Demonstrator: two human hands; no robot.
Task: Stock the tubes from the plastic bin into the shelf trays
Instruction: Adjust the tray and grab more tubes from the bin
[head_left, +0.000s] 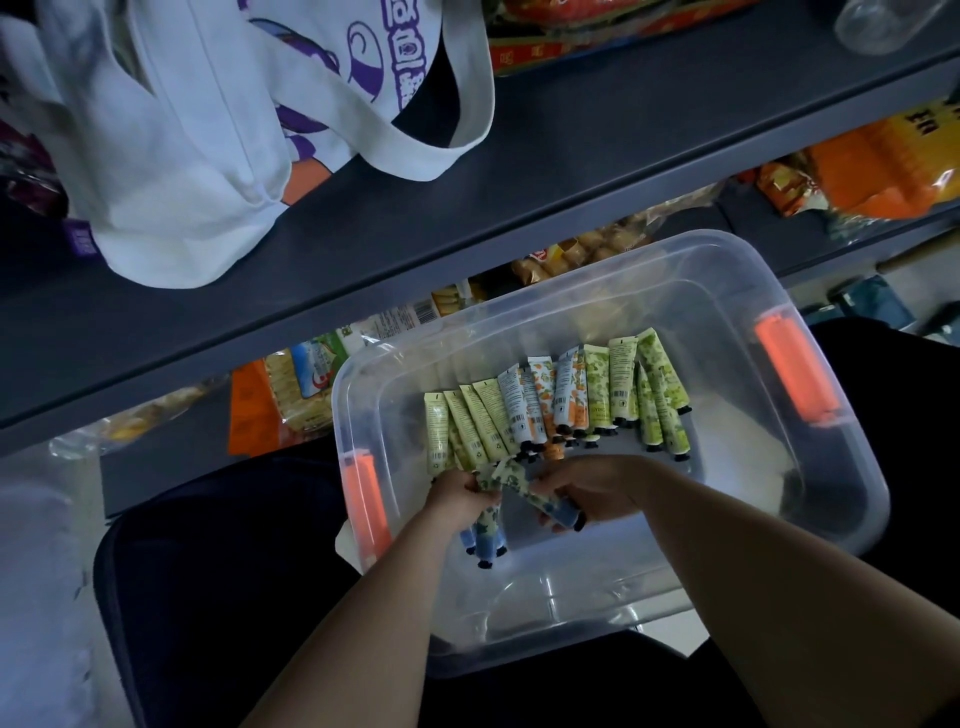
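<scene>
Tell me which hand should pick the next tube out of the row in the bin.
Probably the right hand. It holds only one or two tubes and lies just below the row of tubes in the plastic bin. The left hand already grips a fuller bunch.

Slim green, blue and orange-patterned tubes (558, 402) lie in an overlapping row, black caps toward the viewer, inside a clear plastic bin (841, 499) with orange handles, frame centre-right.
</scene>
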